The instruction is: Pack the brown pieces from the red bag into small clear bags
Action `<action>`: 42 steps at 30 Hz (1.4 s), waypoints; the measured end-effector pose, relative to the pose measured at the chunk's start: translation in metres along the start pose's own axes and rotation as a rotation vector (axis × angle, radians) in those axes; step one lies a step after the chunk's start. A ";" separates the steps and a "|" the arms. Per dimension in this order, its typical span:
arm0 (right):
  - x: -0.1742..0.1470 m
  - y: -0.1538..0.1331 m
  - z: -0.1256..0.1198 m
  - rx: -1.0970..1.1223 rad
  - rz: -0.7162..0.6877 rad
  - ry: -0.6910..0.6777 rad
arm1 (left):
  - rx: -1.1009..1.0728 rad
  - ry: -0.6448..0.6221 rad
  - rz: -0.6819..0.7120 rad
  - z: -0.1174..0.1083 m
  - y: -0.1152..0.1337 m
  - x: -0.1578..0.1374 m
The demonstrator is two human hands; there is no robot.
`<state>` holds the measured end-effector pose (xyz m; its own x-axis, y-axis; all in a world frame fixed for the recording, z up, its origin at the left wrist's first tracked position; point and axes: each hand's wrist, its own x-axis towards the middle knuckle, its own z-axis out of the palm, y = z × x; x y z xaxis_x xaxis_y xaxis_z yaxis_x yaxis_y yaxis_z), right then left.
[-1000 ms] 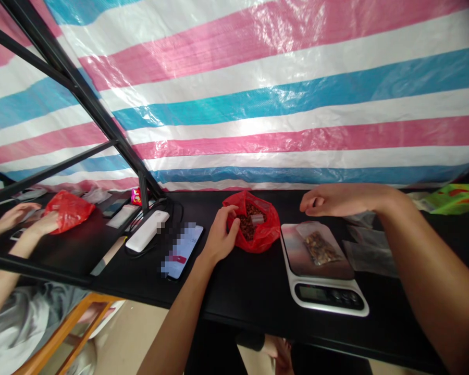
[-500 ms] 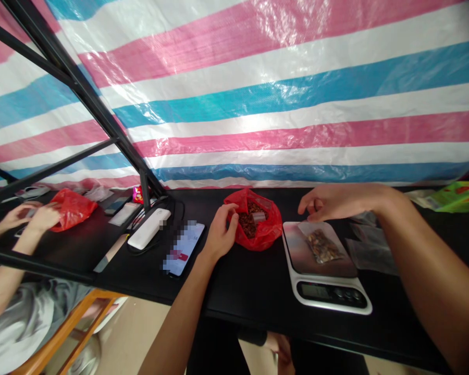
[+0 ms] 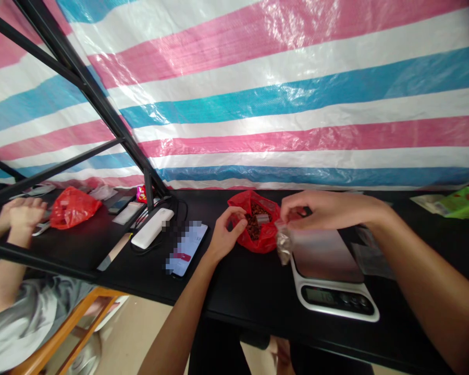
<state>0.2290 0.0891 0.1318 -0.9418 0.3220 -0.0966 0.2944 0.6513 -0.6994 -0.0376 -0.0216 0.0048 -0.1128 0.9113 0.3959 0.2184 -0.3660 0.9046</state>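
Observation:
A red plastic bag lies opened on the black table, with small brown pieces and a small silvery scoop-like object inside. My left hand is at its left side, thumb and fingers curled around the rim. My right hand pinches the top of a small clear zip bag with brownish contents. That bag hangs between the red bag and the left edge of a digital kitchen scale. Nothing rests on the scale's metal plate, and its display is lit.
Flat clear bags lie right of the scale, with a green packet farther right. Left of me are a phone, a white power strip and a black metal frame. Beyond it a co-worker's hands are near another red bag.
My right hand has lifted the small filled bag off the scale and moved it left toward the red bag. The co-worker's hands have drawn away from their red bag.

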 end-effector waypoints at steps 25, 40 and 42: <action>0.065 0.037 0.084 -0.362 0.035 0.233 | -0.023 0.102 -0.386 0.007 -0.013 0.003; 0.071 0.042 0.071 0.283 0.061 0.396 | 0.095 0.160 -0.147 0.002 -0.005 0.007; 0.068 0.035 0.065 0.252 0.025 0.451 | 0.147 0.112 -0.105 0.004 -0.005 0.005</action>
<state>0.1643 0.0888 0.0547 -0.7552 0.6355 0.1607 0.2150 0.4718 -0.8551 -0.0353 -0.0146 0.0017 -0.2480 0.9133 0.3231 0.3381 -0.2310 0.9123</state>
